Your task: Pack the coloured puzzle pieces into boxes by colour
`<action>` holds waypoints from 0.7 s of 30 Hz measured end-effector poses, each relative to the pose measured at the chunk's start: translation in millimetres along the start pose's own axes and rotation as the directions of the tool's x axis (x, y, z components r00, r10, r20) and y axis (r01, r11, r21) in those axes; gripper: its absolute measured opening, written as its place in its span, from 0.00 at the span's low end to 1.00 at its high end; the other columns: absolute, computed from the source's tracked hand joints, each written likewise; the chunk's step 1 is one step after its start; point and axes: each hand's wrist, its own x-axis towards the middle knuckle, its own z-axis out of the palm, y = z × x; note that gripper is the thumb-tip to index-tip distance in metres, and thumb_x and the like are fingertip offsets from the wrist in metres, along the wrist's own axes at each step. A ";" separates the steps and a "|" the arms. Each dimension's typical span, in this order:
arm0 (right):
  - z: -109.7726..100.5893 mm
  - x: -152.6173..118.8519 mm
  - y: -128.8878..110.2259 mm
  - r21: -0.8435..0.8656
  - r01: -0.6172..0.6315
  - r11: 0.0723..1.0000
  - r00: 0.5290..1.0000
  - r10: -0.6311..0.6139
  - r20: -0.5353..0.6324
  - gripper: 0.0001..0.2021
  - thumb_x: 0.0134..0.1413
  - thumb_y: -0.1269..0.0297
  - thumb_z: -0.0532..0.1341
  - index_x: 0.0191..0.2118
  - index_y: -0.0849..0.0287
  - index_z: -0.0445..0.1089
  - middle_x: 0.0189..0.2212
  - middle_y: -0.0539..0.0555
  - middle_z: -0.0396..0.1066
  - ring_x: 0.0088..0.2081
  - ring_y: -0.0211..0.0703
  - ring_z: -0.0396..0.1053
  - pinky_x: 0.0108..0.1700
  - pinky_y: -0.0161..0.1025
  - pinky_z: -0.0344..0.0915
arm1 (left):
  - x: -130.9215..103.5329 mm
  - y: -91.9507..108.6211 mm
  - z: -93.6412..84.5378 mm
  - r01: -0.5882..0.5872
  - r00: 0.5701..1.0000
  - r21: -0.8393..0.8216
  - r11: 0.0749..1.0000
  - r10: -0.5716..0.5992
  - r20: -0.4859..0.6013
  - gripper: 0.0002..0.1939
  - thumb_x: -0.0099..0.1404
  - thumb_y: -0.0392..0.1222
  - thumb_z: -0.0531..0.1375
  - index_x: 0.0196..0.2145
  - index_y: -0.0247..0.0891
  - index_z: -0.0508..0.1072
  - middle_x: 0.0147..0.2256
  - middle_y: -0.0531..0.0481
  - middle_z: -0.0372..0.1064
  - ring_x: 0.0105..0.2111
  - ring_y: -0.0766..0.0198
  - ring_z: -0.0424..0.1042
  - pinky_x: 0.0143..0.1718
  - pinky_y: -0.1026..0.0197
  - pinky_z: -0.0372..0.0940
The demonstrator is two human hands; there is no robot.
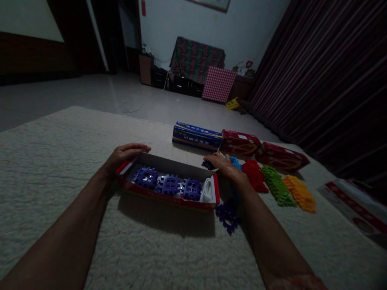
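A long, shallow red cardboard box point(169, 200) lies open at the centre, holding purple toothed building blocks point(169, 185) in a row and a coiled white cord point(207, 190) at its right end. My left hand point(125, 155) is wrapped around the box's left end, its fingers reaching along the far wall. Just beyond the right end, my right hand point(222, 163) has its fingers closed over a dark purple block point(208, 164), mostly hidden beneath them. Another purple toothed block point(227, 217) rests on the mat near my right wrist.
Rows of blue point(235, 162), red point(254, 175), green point(278, 186) and orange blocks point(299, 192) lie to the right. Behind stand a blue box point(197, 136) and two red boxes point(240, 142). Another box point(353, 207) sits at far right on the pale quilted mat point(60, 161).
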 end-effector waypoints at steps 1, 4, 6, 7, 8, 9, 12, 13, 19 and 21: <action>1.2 1.3 0.2 -0.003 -0.001 1.000 1.000 0.001 0.002 0.16 0.63 0.67 0.57 0.54 0.50 0.71 0.57 0.53 0.72 0.60 0.55 0.61 0.59 0.54 0.53 | 0.5 -0.8 -0.2 0.003 1.000 -0.009 1.000 -0.003 -0.003 0.13 0.50 0.46 0.69 0.34 0.40 0.83 0.44 0.42 0.80 0.44 0.48 0.77 0.45 0.50 0.72; 5.2 6.2 3.7 -0.019 0.005 1.000 1.000 -0.005 -0.010 0.14 0.60 0.65 0.59 0.50 0.50 0.74 0.53 0.55 0.74 0.58 0.57 0.62 0.56 0.53 0.56 | 1.4 -2.0 0.0 0.010 1.000 -0.028 1.000 -0.010 -0.006 0.13 0.50 0.45 0.69 0.35 0.41 0.83 0.44 0.43 0.80 0.43 0.48 0.77 0.43 0.50 0.73; 6.6 8.7 7.6 -0.027 0.012 1.000 0.999 -0.013 -0.036 0.15 0.58 0.66 0.60 0.50 0.51 0.74 0.52 0.57 0.75 0.57 0.58 0.63 0.56 0.53 0.56 | 1.2 -1.2 0.7 0.001 1.000 -0.024 1.000 -0.001 -0.005 0.13 0.49 0.45 0.69 0.34 0.41 0.83 0.43 0.43 0.81 0.43 0.48 0.77 0.43 0.50 0.73; 6.3 9.4 9.7 -0.029 0.012 0.999 0.998 -0.014 -0.054 0.16 0.56 0.67 0.61 0.51 0.52 0.74 0.53 0.58 0.74 0.57 0.58 0.64 0.56 0.54 0.56 | 1.0 -0.4 1.2 -0.005 1.000 -0.021 1.000 0.005 -0.005 0.12 0.49 0.45 0.69 0.33 0.41 0.83 0.43 0.43 0.81 0.43 0.48 0.77 0.44 0.50 0.73; 5.3 9.6 11.8 -0.028 0.008 1.000 0.997 -0.010 -0.076 0.18 0.55 0.68 0.62 0.52 0.53 0.73 0.54 0.59 0.74 0.58 0.58 0.64 0.56 0.54 0.57 | 0.7 0.5 1.7 -0.010 1.000 -0.022 1.000 0.010 -0.007 0.12 0.49 0.45 0.68 0.33 0.41 0.83 0.42 0.44 0.81 0.43 0.48 0.77 0.44 0.50 0.72; 3.4 9.4 14.0 -0.023 0.000 1.000 0.995 -0.002 -0.103 0.20 0.54 0.69 0.63 0.53 0.54 0.73 0.55 0.60 0.73 0.58 0.58 0.65 0.56 0.54 0.58 | 0.3 1.5 2.2 -0.013 1.000 -0.021 1.000 0.012 -0.007 0.12 0.49 0.44 0.68 0.33 0.40 0.83 0.42 0.44 0.81 0.44 0.48 0.77 0.45 0.50 0.72; -5.7 6.6 21.3 0.000 -0.022 1.000 0.978 0.022 -0.206 0.21 0.53 0.71 0.62 0.54 0.56 0.73 0.54 0.62 0.73 0.56 0.58 0.69 0.54 0.53 0.61 | -0.3 3.2 3.1 -0.011 1.000 -0.013 1.000 0.011 -0.001 0.12 0.48 0.44 0.68 0.32 0.40 0.83 0.42 0.44 0.81 0.45 0.48 0.76 0.46 0.50 0.71; -9.2 5.1 23.8 0.006 -0.021 1.000 0.971 0.022 -0.239 0.21 0.53 0.71 0.61 0.54 0.57 0.73 0.54 0.62 0.73 0.55 0.58 0.70 0.54 0.53 0.63 | -0.1 3.0 3.1 -0.011 1.000 -0.018 1.000 0.011 0.000 0.12 0.48 0.43 0.68 0.32 0.40 0.83 0.42 0.44 0.81 0.44 0.48 0.76 0.47 0.51 0.71; -28.9 -6.8 22.9 0.075 0.014 0.997 0.892 0.021 -0.451 0.19 0.53 0.64 0.63 0.51 0.59 0.74 0.50 0.63 0.75 0.47 0.57 0.74 0.50 0.54 0.70 | 4.0 -3.2 1.0 -0.045 0.999 -0.058 0.997 0.046 0.016 0.11 0.48 0.43 0.68 0.32 0.41 0.82 0.41 0.45 0.81 0.44 0.49 0.76 0.48 0.50 0.69; -38.1 -14.0 11.0 0.115 0.096 0.989 0.881 -0.031 -0.473 0.18 0.53 0.61 0.64 0.50 0.57 0.75 0.48 0.61 0.76 0.45 0.55 0.75 0.49 0.52 0.71 | 4.3 -3.9 0.3 -0.047 0.999 -0.047 0.998 0.048 0.024 0.11 0.48 0.43 0.68 0.32 0.41 0.82 0.41 0.45 0.81 0.43 0.49 0.76 0.48 0.49 0.69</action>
